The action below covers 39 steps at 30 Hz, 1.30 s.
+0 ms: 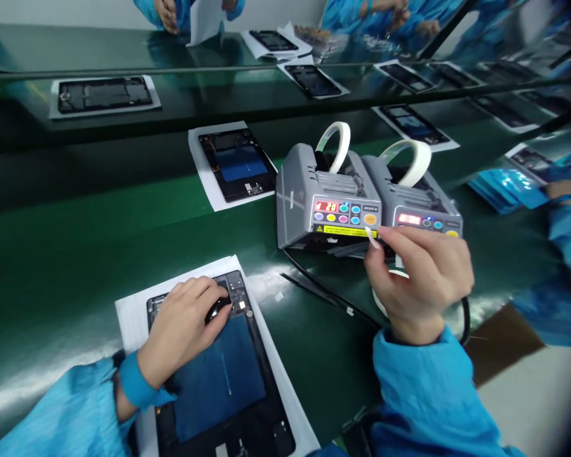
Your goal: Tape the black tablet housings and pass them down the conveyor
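Note:
An open tablet (228, 374) with a blue panel lies on a white sheet (133, 317) near me on the green belt. My left hand (185, 327) rests on the tablet's top part, fingers curled and pressing there. My right hand (416, 279) is raised at the front of the left grey tape dispenser (323, 203). Its thumb and forefinger pinch a small strip of white tape (372, 238) at the outlet. A second dispenser (419, 206) stands beside the first, each carrying a white tape roll.
Black tweezers (314, 289) and a black cable lie on the belt between the tablet and the dispensers. More open tablets on white sheets (235, 165) sit farther along the belt and on the upper shelf. Other people's blue sleeves show at the top and right edges.

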Available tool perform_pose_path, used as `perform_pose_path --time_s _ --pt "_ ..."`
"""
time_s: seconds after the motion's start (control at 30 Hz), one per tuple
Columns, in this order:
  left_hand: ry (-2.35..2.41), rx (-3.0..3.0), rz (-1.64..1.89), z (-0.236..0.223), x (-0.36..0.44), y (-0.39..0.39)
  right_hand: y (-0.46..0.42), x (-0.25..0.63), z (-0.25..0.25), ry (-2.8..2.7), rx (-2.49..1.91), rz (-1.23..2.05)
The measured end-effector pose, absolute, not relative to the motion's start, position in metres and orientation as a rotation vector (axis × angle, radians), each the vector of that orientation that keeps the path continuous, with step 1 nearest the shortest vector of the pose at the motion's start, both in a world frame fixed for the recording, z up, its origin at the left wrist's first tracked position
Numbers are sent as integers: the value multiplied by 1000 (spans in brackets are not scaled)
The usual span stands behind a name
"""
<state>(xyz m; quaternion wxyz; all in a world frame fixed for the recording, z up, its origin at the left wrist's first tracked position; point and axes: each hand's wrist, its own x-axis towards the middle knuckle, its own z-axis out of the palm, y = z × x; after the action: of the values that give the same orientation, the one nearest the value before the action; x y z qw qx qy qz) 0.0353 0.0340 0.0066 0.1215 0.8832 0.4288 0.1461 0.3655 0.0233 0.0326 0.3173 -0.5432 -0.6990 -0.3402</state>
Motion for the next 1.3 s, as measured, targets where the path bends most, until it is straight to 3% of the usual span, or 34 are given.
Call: perform_pose_path --time_s 0.5,0.67,1.07,1.3 --pt "1255 2586 415 2 34 29 1 346 45 -2117 -1540 -771" --pt "1255 2580 394 2 35 29 -21 333 26 -2105 -1389 -697" --pt "1240 2577 410 4 35 31 10 344 -11 -2002 -1490 -551" --pt "1239 2584 372 2 35 31 11 341 -17 -2111 -1615 -671"
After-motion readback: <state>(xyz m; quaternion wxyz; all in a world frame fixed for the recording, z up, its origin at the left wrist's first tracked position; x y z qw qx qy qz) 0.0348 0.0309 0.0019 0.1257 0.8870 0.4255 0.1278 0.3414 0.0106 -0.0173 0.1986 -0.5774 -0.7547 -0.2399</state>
